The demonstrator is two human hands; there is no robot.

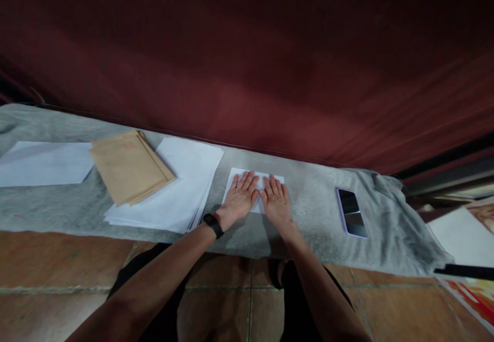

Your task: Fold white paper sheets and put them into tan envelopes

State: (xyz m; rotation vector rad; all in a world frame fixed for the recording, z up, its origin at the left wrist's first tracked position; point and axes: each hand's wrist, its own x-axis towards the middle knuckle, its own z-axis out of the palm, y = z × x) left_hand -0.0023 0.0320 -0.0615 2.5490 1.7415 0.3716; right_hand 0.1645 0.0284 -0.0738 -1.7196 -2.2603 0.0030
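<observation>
A small white sheet of paper (256,205), perhaps folded, lies on the grey cloth in front of me. My left hand (241,196), with a dark band on the wrist, rests flat on its left part, fingers stretched out. Flat on the right part is my right hand (276,201), its fingers extended too. The thumbs nearly meet in the middle. Much of the paper is hidden under both hands. Left of my hands sits a stack of white paper (193,172), with several brown envelopes (131,169) lying partly on top of it.
The grey cloth (309,198) covers a long, narrow surface. A phone (352,213) lies to the right of my hands. At the far left is another white sheet (46,163). A dark red hanging or wall (247,74) rises behind the surface; tiled floor (227,275) shows below.
</observation>
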